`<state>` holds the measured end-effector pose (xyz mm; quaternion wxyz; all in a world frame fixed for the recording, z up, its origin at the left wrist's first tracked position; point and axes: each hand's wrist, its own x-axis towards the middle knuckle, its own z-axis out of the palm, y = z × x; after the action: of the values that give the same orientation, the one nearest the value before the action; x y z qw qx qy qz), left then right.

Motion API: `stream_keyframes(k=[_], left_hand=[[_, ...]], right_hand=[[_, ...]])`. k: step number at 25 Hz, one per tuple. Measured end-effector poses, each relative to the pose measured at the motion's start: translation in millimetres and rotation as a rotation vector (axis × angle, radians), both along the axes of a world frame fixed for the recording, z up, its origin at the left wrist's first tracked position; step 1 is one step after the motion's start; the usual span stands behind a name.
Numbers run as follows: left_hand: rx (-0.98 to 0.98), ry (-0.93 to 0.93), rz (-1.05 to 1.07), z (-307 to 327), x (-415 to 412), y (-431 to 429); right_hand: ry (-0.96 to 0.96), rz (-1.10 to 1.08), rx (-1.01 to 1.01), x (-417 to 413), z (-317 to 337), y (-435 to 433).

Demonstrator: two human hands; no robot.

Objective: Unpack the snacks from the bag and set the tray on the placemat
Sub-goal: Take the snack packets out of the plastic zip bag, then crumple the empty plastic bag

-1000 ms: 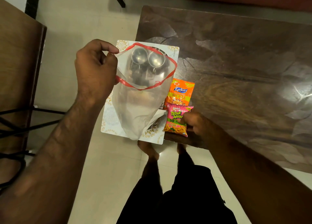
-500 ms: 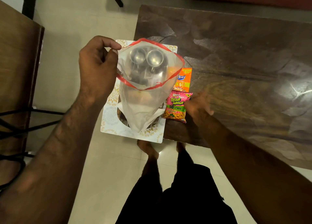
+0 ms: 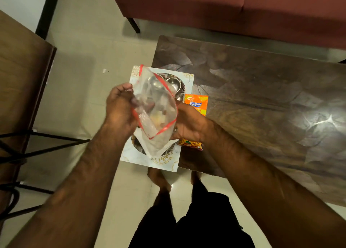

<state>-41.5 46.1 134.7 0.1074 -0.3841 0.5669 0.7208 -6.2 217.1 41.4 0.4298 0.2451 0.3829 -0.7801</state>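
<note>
A clear plastic bag [image 3: 156,115] with a red zip rim hangs over the steel tray [image 3: 178,90], which lies on the white placemat [image 3: 134,155] at the table's left end. My left hand [image 3: 119,107] grips the bag's left rim. My right hand [image 3: 188,124] holds the bag's right side from behind. Something small and pale shows inside the bag. An orange Kurkure packet [image 3: 196,102] lies on the table just right of the tray. A second packet [image 3: 191,144] is mostly hidden under my right wrist.
The dark glossy table [image 3: 262,102] stretches to the right. A maroon sofa [image 3: 234,8] stands behind it. A wooden surface with black metal legs [image 3: 20,83] is at the left. My feet [image 3: 159,178] stand on the tiled floor below the placemat.
My right hand left the pink packet on the table and came up to the bag's right side. The bag's mouth has turned and narrowed. The camera view shifted lower.
</note>
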Motion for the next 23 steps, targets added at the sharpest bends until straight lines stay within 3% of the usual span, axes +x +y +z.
stream_keyframes(k=[2,4,6,8,11,12,15,17,20,23], left_hand=[[-0.056,-0.100,-0.168,-5.8,15.5,11.1],[0.062,-0.187,-0.291,-11.2,26.7,13.8],[0.179,-0.152,-0.333,-18.2,33.0,10.3],[0.007,-0.084,-0.504,-20.7,37.8,8.6],[-0.338,0.025,-0.602,-27.0,44.3,4.6],[-0.315,0.012,-0.646,-28.6,46.4,1.6],[-0.054,-0.262,-0.779,-27.9,53.7,-2.2],[0.052,-0.248,-0.663,-30.6,55.4,3.3],[-0.074,-0.174,-0.495,-40.1,50.9,14.0],[-0.148,-0.195,-0.336,-51.3,48.3,14.1]], right_hand=[[0.051,-0.021,0.026,-2.5,8.5,-18.1],[0.110,-0.040,0.192,-4.0,11.0,-33.3],[0.200,-0.113,0.336,-3.6,5.3,-39.8],[0.245,-0.239,0.395,-1.7,-2.7,-39.1],[0.142,-0.298,0.474,2.5,-8.3,-33.1],[0.119,-0.288,0.486,4.1,-8.7,-31.6],[0.135,-0.316,0.381,4.4,-7.0,-30.1],[0.182,-0.305,0.312,7.6,-0.3,-33.8],[0.253,-0.141,0.468,9.7,-1.6,-34.2],[0.195,-0.009,0.476,8.9,1.9,-25.4]])
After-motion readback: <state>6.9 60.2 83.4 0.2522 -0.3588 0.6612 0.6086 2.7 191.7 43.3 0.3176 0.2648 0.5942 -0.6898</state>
